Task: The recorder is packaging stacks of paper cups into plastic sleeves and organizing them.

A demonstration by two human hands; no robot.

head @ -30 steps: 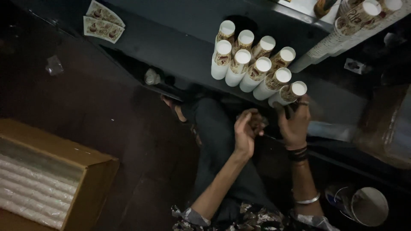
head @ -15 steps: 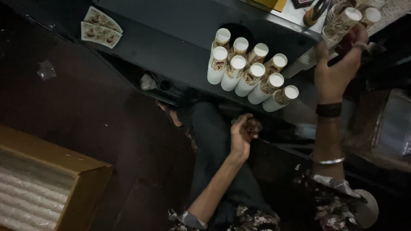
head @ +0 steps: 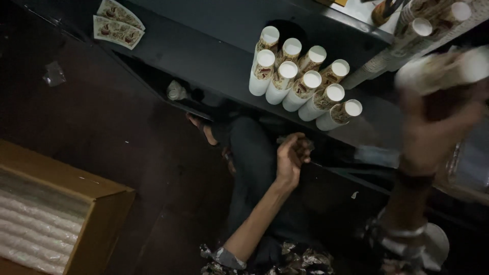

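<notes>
Under the dark shelf [head: 214, 56], nine stacks of paper cups [head: 303, 81] stand side by side in two rows, four behind and five in front, their white open mouths turned up toward me. To the right of that cluster, more stacks of the same cups [head: 423, 30] lean across the top corner; I can count at least three mouths there, but the rest run out of view.

Right of the nine stacks and a little lower, the right hand [head: 433, 137] is raised and badly blurred. Its fingers are curled round a pale, patterned cup or short stack of cups [head: 443, 69], which sits at the level of the front row; how tight the hold is I cannot tell through the blur. A dark band circles that wrist, with a bright bangle lower down the forearm.

Just below the front row, the left hand [head: 291, 158] hangs loosely curled, almost a fist, around something small and dark I cannot make out.

Far left of the cups, two flat printed cards [head: 117, 23] lie on the shelf. Well below and left of the cluster stands one open cardboard box [head: 97, 203] with white ribbed sleeves inside. One round pale lid-like object [head: 438, 244] shows below the right forearm.
</notes>
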